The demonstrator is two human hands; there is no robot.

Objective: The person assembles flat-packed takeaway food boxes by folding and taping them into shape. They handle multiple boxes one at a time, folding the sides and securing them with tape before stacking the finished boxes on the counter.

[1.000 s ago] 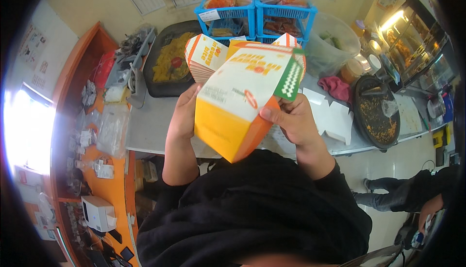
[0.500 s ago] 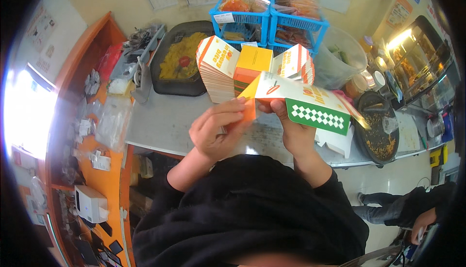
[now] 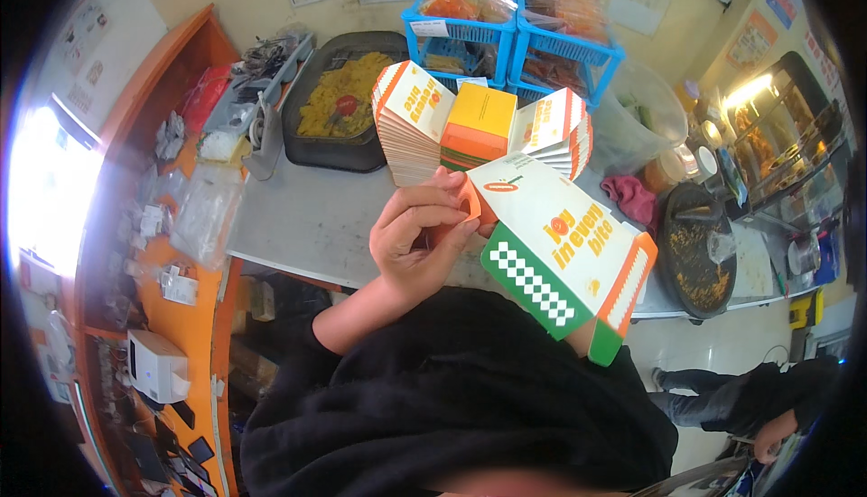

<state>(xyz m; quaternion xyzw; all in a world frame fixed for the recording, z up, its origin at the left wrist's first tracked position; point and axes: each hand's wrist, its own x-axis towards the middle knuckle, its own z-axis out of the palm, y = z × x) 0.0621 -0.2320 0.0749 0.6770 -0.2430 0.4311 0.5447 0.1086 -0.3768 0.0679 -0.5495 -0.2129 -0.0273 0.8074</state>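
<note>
A part-folded cardboard food box (image 3: 564,226), white with orange and green checked edges, is held up over the counter, its printed panel tilted toward me. My left hand (image 3: 423,226) pinches an orange end flap (image 3: 469,201) of it between thumb and fingers. Most of my right hand (image 3: 488,229) is hidden behind the panel; a bit of finger shows by the flap, where it grips the box. Just beyond stands a stack of flat cartons (image 3: 411,126), nested and fanned out around a yellow and orange block of box panels (image 3: 483,119).
Behind are blue baskets (image 3: 461,32) of bagged goods. A black tray (image 3: 343,104) of yellow food lies left of the stack. To the right sit a stone mortar (image 3: 697,257), a clear tub (image 3: 646,113) and a lit food display (image 3: 781,126). Another person (image 3: 722,402) is at lower right.
The box has turned, its printed panel swinging down and toward me and covering most of my right hand. My left hand has shifted slightly right, still on the orange flap.
</note>
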